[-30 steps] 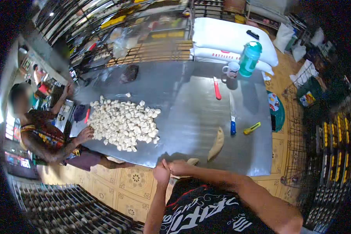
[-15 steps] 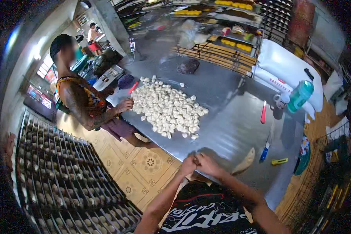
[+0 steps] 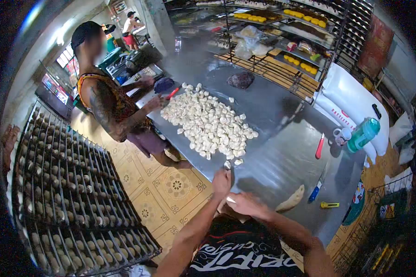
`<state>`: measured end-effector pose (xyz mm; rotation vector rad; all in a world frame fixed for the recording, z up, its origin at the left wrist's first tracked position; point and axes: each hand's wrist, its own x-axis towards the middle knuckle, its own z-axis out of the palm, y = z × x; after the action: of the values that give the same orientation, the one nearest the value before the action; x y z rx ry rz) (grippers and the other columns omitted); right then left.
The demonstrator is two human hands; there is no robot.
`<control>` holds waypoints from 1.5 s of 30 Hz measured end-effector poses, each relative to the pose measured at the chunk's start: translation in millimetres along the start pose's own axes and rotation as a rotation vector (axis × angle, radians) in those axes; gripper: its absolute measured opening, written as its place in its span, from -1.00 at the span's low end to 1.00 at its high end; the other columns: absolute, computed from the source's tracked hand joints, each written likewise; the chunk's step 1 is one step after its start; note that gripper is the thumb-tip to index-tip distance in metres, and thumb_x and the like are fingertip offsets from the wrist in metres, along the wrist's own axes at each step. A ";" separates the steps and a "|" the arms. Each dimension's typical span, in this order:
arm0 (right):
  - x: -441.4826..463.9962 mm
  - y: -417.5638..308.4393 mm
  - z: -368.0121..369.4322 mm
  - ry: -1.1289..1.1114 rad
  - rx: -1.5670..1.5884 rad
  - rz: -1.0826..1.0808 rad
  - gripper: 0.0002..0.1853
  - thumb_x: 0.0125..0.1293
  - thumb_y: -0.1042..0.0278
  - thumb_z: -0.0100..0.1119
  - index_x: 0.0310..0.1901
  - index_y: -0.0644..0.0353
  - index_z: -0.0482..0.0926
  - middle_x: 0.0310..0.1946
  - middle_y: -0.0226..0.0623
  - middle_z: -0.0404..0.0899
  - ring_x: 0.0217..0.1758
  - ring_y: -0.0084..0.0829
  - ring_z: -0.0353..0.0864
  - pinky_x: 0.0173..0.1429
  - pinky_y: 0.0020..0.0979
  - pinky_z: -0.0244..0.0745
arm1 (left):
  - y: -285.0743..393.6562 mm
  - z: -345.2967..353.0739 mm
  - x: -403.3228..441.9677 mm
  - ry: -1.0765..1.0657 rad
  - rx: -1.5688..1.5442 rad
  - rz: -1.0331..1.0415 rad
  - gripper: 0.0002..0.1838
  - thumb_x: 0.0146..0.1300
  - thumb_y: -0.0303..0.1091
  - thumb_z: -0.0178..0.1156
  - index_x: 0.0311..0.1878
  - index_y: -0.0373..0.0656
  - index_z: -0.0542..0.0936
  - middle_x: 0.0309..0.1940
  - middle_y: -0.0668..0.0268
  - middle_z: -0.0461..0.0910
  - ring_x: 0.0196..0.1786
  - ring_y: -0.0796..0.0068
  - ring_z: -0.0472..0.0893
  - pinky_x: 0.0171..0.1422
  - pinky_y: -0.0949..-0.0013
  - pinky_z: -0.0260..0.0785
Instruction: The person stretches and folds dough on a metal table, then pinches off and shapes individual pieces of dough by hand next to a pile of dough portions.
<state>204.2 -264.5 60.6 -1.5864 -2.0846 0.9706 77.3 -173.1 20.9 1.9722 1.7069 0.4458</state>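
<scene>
A wide heap of pale dough pieces (image 3: 208, 122) covers the left part of the metal table (image 3: 272, 152). At the heap's near end, my left hand (image 3: 222, 181) is just below a small dough piece (image 3: 227, 164); whether it touches that piece is unclear. My right hand (image 3: 247, 204) is closed by the table's near edge, with a bit of pale dough (image 3: 231, 200) showing at its fingers. To its right lies a long dough strip (image 3: 291, 199).
A co-worker (image 3: 106, 101) stands left, hands at the heap's far end. Right are a red-handled knife (image 3: 319, 147), blue-handled knife (image 3: 315, 191), yellow cutter (image 3: 329, 205), mug (image 3: 342, 136) and green bottle (image 3: 364, 135). A rack (image 3: 74, 198) stands lower left.
My hands, together before, are now apart, the left one farther forward by the heap. The co-worker's hand has shifted along the heap's far end. The camera view has swung left.
</scene>
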 end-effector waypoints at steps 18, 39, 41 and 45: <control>9.5 43.2 30.2 -0.041 0.053 0.152 -0.65 0.38 0.11 0.18 0.05 0.16 0.62 -0.33 -0.11 0.71 -0.44 0.03 0.63 -0.28 0.01 0.53 | -16.0 22.8 -46.2 -0.010 0.057 0.076 -0.45 0.49 0.05 -0.07 -0.34 -0.20 0.70 -0.41 -0.07 0.70 -0.35 -0.27 0.63 -0.28 -0.13 0.45; -3.7 45.0 40.2 0.298 0.043 -0.100 -0.60 0.35 0.09 0.14 0.11 0.15 0.56 -0.27 0.00 0.69 -0.33 0.10 0.66 -0.17 0.03 0.53 | -28.4 35.9 -49.1 -0.193 0.051 0.080 -0.50 0.50 0.01 -0.02 -0.16 -0.26 0.70 -0.26 -0.10 0.72 -0.29 -0.26 0.64 -0.20 -0.07 0.49; 0.0 48.4 38.8 0.078 -0.042 0.004 -0.59 0.40 0.09 0.09 0.17 0.12 0.54 -0.21 -0.03 0.71 -0.32 0.08 0.68 -0.19 0.04 0.54 | -26.2 34.6 -44.1 -0.098 0.079 0.115 -0.41 0.56 0.03 -0.13 -0.29 -0.26 0.70 -0.35 -0.09 0.72 -0.38 -0.27 0.63 -0.26 -0.10 0.47; 2.3 9.3 14.3 -0.189 -0.002 0.014 -0.58 0.44 0.09 0.05 0.23 0.08 0.52 -0.18 -0.05 0.72 -0.32 0.09 0.69 -0.22 0.05 0.54 | -29.4 26.0 -1.0 -0.009 0.033 0.014 -0.49 0.56 0.02 -0.09 -0.09 -0.24 0.68 -0.25 -0.10 0.72 -0.31 -0.26 0.64 -0.18 -0.08 0.50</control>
<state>200.9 -265.4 43.8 -1.5659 -2.2009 1.1642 67.1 -175.2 -16.9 2.0071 1.7066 0.4160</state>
